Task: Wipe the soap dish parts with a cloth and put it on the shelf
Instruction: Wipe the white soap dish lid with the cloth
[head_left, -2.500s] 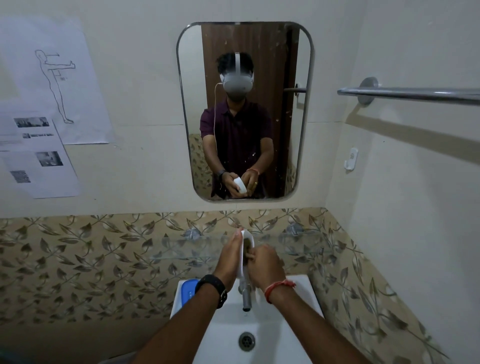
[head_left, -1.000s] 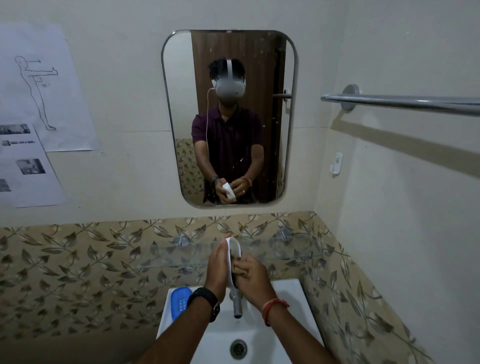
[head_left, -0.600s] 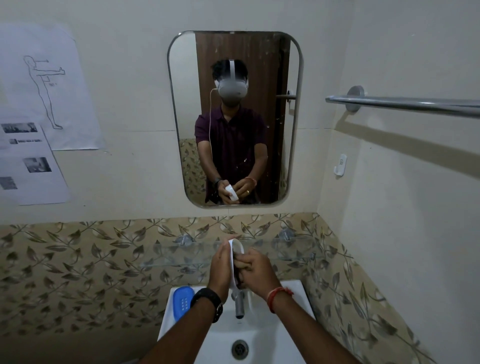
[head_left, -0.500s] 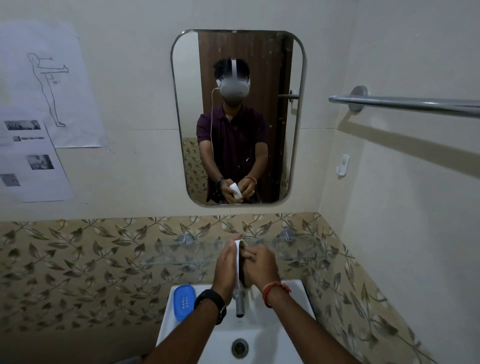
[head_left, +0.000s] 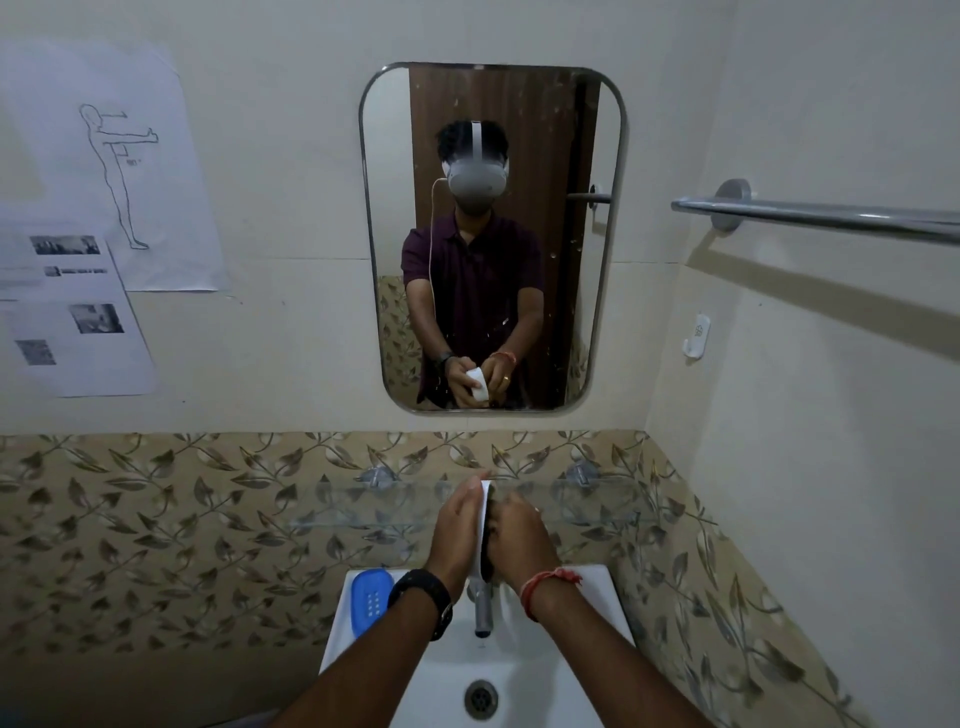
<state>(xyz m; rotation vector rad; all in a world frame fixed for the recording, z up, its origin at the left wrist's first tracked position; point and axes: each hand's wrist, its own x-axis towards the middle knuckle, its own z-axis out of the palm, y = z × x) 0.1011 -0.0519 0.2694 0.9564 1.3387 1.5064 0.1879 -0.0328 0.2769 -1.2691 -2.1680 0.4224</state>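
Left hand (head_left: 460, 530): held upright above the tap (head_left: 483, 608), palm flat against the outer face of the white soap dish part (head_left: 483, 525), fingers closed round it from the left.

Right hand (head_left: 519, 540): pressed to the inner face of the same part from the right, fingers curled over what appeared to be a dark cloth (head_left: 487, 556); only a sliver of it showed between hand and part, so the identification was a judgement.

White soap dish part: stood on edge between the two hands, just above the tap; wiping of it judged under way, not finished.

Blue soap dish part (head_left: 370, 597): lay on the sink (head_left: 597, 587) rim, left of the tap, beside the left wrist. Whether it had been wiped could not be told.

Glass shelf (head_left: 363, 512): mounted on the leaf-patterned tiles behind and above the tap; nothing of the soap dish rested on it.

Mirror (head_left: 491, 236): on the wall above the tap; reflected both hands clasped on the white part.

Remaining, as judged: finish the white part, attend to the blue part if unwiped, join the two, set the dish on the shelf.
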